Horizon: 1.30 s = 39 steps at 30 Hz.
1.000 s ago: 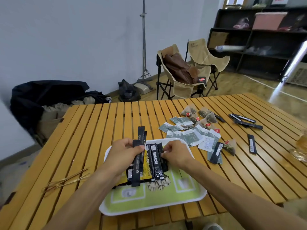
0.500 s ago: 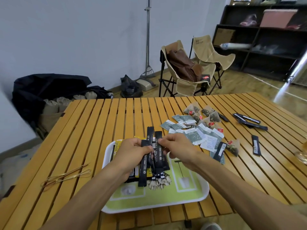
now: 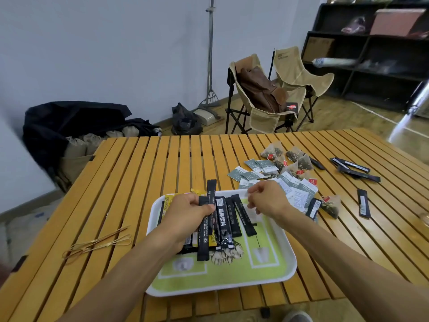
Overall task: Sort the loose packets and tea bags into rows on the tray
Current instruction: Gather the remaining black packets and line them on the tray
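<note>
A white tray [image 3: 293, 263] with a green printed base lies at the table's near edge. Several black stick packets [image 3: 232, 217] lie side by side on it, with yellow packets [image 3: 167, 201] at its left end. My left hand [image 3: 185, 217] grips a bunch of black stick packets [image 3: 211, 188] upright over the tray's left half. My right hand [image 3: 267, 201] hovers over the tray's far right corner, fingers loosely curled, holding nothing. Loose grey-green sachets [image 3: 257, 168], pyramid tea bags [image 3: 292, 156] and black sticks [image 3: 355, 169] lie on the table beyond.
One black stick [image 3: 363, 203] and a pyramid tea bag [image 3: 332, 206] lie right of the tray. Looped bamboo picks [image 3: 99, 242] lie on the slats at left. A glass [image 3: 426, 218] shows at the right edge. Two folding chairs [image 3: 267, 108] stand behind the table.
My right hand took a black stick from the bunch in my left hand, laid it at the right end of the row and let go. It now sits farther right.
</note>
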Tool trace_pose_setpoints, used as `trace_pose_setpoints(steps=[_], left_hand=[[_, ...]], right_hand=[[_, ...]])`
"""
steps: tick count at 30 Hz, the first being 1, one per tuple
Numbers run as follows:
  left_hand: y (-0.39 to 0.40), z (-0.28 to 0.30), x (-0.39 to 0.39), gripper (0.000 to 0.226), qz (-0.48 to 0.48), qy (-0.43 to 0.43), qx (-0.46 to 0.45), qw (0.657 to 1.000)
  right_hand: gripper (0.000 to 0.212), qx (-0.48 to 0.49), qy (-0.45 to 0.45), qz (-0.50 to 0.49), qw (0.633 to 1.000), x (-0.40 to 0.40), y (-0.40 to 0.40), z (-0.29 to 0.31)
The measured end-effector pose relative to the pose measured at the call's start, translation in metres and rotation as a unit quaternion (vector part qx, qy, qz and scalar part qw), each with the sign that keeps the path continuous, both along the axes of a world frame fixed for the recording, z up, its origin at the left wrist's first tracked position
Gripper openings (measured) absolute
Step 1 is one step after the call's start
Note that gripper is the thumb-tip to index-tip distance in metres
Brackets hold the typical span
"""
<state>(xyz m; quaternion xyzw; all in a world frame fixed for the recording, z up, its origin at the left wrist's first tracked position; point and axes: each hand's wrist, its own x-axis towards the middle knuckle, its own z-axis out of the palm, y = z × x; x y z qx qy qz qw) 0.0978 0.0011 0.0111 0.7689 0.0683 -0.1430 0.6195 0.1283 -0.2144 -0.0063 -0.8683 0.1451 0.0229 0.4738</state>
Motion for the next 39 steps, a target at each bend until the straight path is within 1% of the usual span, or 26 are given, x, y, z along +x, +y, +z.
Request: trace_pose_setpoints(steps=[1,2,4,5,6,8,9,11,13,15,17,20,24,26,27,29,31,33,34,35,36,37,38,39], left_hand=[[-0.003,-0.001,-0.001,0.015,-0.001,0.003,-0.013,1.0],[-0.006,-0.002,-0.002,0.011,-0.004,0.005,-0.028,1.0],[-0.013,-0.004,-0.005,0.006,-0.02,0.008,-0.051,0.998],[-0.016,-0.005,-0.007,0.006,-0.032,0.009,-0.061,0.998],[-0.02,-0.005,-0.008,0.009,-0.043,0.009,-0.069,0.997],[-0.024,-0.007,-0.008,0.012,-0.047,0.01,-0.081,0.996],[-0.024,-0.008,-0.008,0.012,-0.032,0.012,-0.09,0.995],[-0.023,-0.01,-0.006,0.009,0.012,0.019,-0.104,0.994],[-0.022,-0.011,-0.004,0.013,0.032,0.021,-0.098,0.994],[-0.022,-0.011,-0.004,0.019,0.037,0.025,-0.098,0.994],[-0.023,-0.01,-0.003,0.025,0.044,0.029,-0.099,0.994],[-0.025,-0.009,-0.002,0.025,0.054,0.023,-0.099,0.993],[-0.027,-0.009,0.001,0.023,0.065,0.025,-0.111,0.991],[-0.026,-0.01,0.002,0.022,0.059,0.022,-0.105,0.993],[-0.027,-0.009,0.003,0.022,0.054,0.018,-0.101,0.993],[-0.029,-0.007,0.002,0.022,0.054,0.008,-0.093,0.994],[-0.033,-0.006,0.0,0.02,0.065,-0.006,-0.074,0.995],[-0.035,-0.004,-0.001,0.017,0.072,-0.018,-0.071,0.995],[-0.036,-0.004,-0.002,0.016,0.07,-0.025,-0.073,0.995],[-0.037,-0.004,-0.003,0.016,0.062,-0.045,-0.059,0.995],[-0.039,-0.006,-0.005,0.018,0.043,-0.087,-0.012,0.995],[-0.041,-0.009,-0.007,0.02,0.01,-0.147,0.067,0.987],[-0.043,-0.013,-0.008,0.023,-0.036,-0.214,0.163,0.962],[-0.047,-0.018,-0.01,0.026,-0.092,-0.275,0.252,0.923]], right_hand=[[0.014,0.009,-0.024,0.006,1.0,-0.003,0.0,0.005],[0.014,0.037,-0.031,0.03,0.998,-0.008,0.003,0.011],[0.021,0.132,0.014,0.101,0.986,-0.019,0.015,0.02],[0.024,0.16,0.04,0.125,0.978,-0.023,0.021,0.022],[0.024,0.167,0.054,0.134,0.975,-0.025,0.027,0.022],[0.023,0.152,0.058,0.112,0.98,-0.024,0.03,0.022],[0.024,0.133,0.054,0.09,0.986,-0.02,0.027,0.022],[0.03,0.067,0.04,0.049,0.996,-0.011,0.014,0.024],[0.036,-0.016,0.054,0.033,0.998,-0.002,0.001,0.022],[0.032,-0.093,0.083,0.039,0.991,0.005,-0.005,0.014],[0.023,-0.134,0.092,0.042,0.986,0.009,-0.003,0.006],[0.015,-0.137,0.059,0.043,0.988,0.01,-0.003,-0.002],[0.019,-0.137,0.027,0.033,0.99,0.002,-0.009,0.009],[0.025,-0.143,0.014,0.045,0.989,-0.008,-0.009,0.02],[0.031,-0.123,0.011,0.064,0.99,-0.016,-0.007,0.025],[0.039,-0.013,0.049,0.132,0.99,-0.036,0.006,0.032],[0.034,0.053,0.085,0.185,0.978,-0.051,0.022,0.034],[0.035,0.055,0.076,0.183,0.979,-0.052,0.026,0.03],[0.038,0.024,0.061,0.167,0.984,-0.048,0.023,0.029],[0.04,-0.02,0.045,0.146,0.988,-0.042,0.017,0.029],[0.039,-0.062,0.031,0.125,0.99,-0.036,0.01,0.029],[0.035,-0.095,0.025,0.105,0.99,-0.029,0.001,0.029],[0.031,-0.119,0.028,0.088,0.989,-0.022,-0.006,0.027],[0.027,-0.142,0.035,0.074,0.986,-0.015,-0.013,0.023]])
